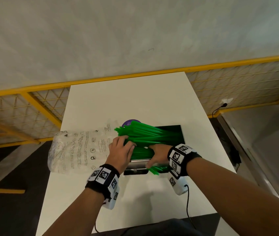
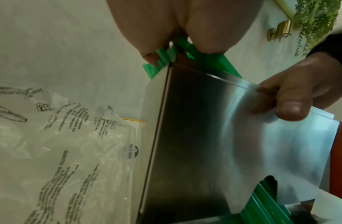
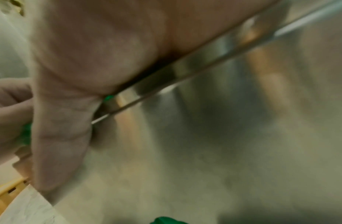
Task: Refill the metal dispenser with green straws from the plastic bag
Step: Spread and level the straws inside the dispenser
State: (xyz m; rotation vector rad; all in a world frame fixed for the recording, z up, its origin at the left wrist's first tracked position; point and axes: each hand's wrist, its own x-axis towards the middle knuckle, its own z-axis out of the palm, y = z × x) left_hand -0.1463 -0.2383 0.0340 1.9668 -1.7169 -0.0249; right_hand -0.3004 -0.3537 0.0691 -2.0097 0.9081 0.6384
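At frame centre both hands, left hand (image 1: 120,150) and right hand (image 1: 158,155), clamp the green straws (image 1: 149,133) over the metal dispenser (image 1: 169,132); the fanned, overhanging ends could catch its rim and spill onto the tabletop (image 1: 135,96).

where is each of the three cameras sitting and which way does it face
Head: worn on the head, facing forward and down at the white table; shows both forearms, left hand and right hand on the green straws over the metal dispenser, plastic bag to their left.
Left wrist: under the left hand, looking up along the dispenser's wall; shows left fingers on straws and the right hand.
Right wrist: against the dispenser's rim, blurred; shows the right palm.
Shared: the dispenser and straws appear in all three.
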